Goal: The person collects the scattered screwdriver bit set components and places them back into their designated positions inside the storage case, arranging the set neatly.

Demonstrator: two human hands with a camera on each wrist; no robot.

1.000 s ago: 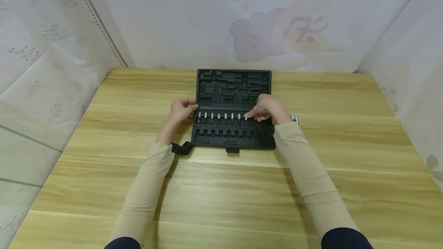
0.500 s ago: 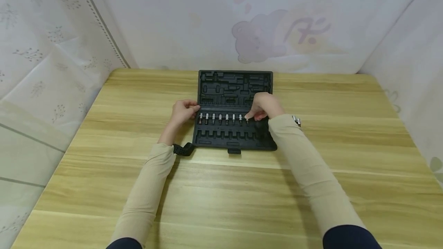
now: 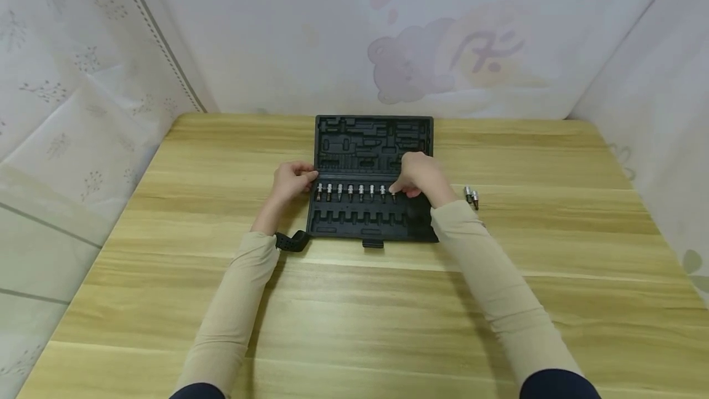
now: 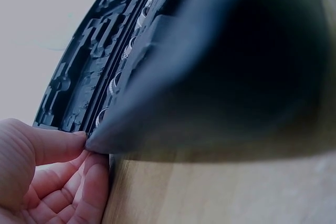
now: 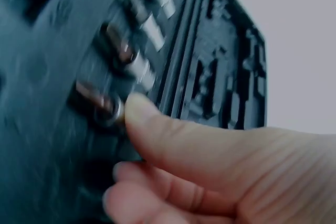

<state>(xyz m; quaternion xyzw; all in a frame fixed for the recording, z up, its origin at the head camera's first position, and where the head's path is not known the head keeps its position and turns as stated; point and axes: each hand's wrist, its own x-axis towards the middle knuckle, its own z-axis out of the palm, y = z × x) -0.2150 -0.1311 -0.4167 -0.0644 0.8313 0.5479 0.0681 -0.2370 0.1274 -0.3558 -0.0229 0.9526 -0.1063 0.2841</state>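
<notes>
A black socket case (image 3: 418,220) lies unfolded on the table, with a row of silver bit sockets (image 3: 361,192) in its near half. My left hand (image 3: 289,182) pinches the case's left edge near the hinge, thumb on top and fingers bent beneath. My right hand (image 3: 419,176) is at the right end of the row. In the right wrist view its thumb presses the silver end of the last bit socket (image 5: 109,109), which lies in its slot. The other fingers curl below the thumb, apart from that socket. A blurred dark shape covers much of the left wrist view.
Two loose bit sockets (image 3: 471,197) lie on the wooden table (image 3: 354,313) to the right of the case. The case's latch (image 3: 373,243) sticks out at the front. A black wrist strap (image 3: 292,241) is by the case's front left corner. Patterned curtains (image 3: 266,36) enclose the table.
My right hand and forearm have shifted slightly left, uncovering more of the two loose bit sockets. The thumb stays at the last bit socket. My left hand keeps its place on the case.
</notes>
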